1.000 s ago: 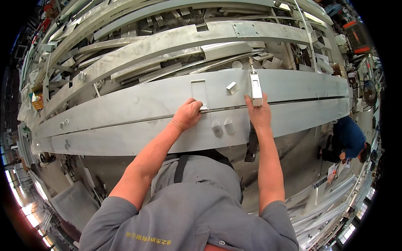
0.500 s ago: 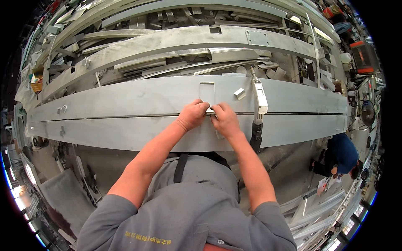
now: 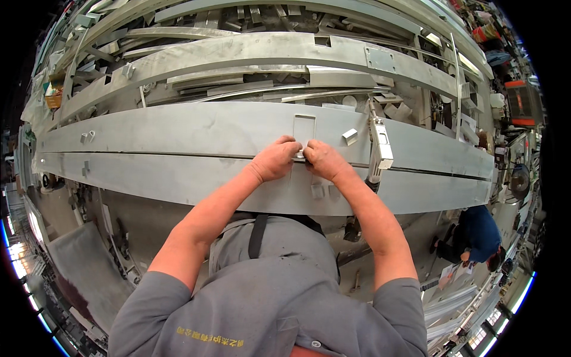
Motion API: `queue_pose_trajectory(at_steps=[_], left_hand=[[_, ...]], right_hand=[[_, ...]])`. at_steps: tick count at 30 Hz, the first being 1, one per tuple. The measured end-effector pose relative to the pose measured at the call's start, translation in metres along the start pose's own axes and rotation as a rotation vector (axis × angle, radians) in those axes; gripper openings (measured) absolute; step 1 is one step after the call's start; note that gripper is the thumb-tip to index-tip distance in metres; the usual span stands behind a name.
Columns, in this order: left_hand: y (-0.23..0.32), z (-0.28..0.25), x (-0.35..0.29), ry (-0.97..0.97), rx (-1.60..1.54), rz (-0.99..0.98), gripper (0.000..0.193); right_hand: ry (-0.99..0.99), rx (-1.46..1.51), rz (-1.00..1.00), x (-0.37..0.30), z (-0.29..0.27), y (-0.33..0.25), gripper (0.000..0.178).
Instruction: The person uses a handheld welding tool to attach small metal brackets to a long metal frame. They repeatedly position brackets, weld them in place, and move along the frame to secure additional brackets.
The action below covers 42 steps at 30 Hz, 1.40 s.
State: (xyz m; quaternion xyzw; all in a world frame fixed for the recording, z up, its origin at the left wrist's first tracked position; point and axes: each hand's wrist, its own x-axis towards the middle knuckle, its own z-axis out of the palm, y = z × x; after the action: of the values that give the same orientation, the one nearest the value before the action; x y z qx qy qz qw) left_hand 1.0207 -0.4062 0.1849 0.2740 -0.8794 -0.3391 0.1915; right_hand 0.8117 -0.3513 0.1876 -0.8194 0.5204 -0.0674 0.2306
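My left hand [image 3: 277,159] and my right hand [image 3: 326,160] meet over the seam between two long grey metal beams [image 3: 196,128]. The fingers of both are pinched on a small pale metal piece [image 3: 300,153], mostly hidden by the fingertips. Just beyond them, the far beam has a rectangular outlined slot [image 3: 305,124]. To the right of my right hand lies a short silver angle piece [image 3: 350,137]. Farther right, a long silver power tool [image 3: 381,147] with a dark rear end rests across both beams, partly behind my right forearm.
Another metal beam [image 3: 238,56] with a square cutout spans the far side, above heaped metal offcuts [image 3: 262,89]. Small metal bits [image 3: 87,137] sit on the beam's left end. A co-worker in blue [image 3: 479,232] bends at the lower right. A grey sheet [image 3: 89,262] lies lower left.
The view has shifted and tilted slightly, moving the beams and tool in the picture. My right hand has turned a little, its elbow farther out; both hands stay together at the seam.
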Motion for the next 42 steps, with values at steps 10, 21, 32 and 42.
queue_pose_trajectory(at_steps=[10, 21, 32, 42], left_hand=[[0.003, 0.006, 0.002, -0.013, -0.034, 0.012, 0.025], [0.003, 0.009, 0.006, -0.027, 0.014, 0.023, 0.024], [0.008, 0.018, 0.011, 0.016, 0.074, 0.038, 0.025], [0.005, 0.019, 0.006, -0.03, 0.081, -0.01, 0.029]], right_hand=[[0.034, -0.009, -0.017, 0.001, 0.002, 0.0, 0.022], [0.034, 0.003, -0.011, 0.0, 0.005, 0.002, 0.023], [0.253, 0.147, 0.122, -0.023, -0.007, -0.014, 0.028], [0.981, -0.093, 0.747, -0.16, -0.033, -0.022, 0.029]])
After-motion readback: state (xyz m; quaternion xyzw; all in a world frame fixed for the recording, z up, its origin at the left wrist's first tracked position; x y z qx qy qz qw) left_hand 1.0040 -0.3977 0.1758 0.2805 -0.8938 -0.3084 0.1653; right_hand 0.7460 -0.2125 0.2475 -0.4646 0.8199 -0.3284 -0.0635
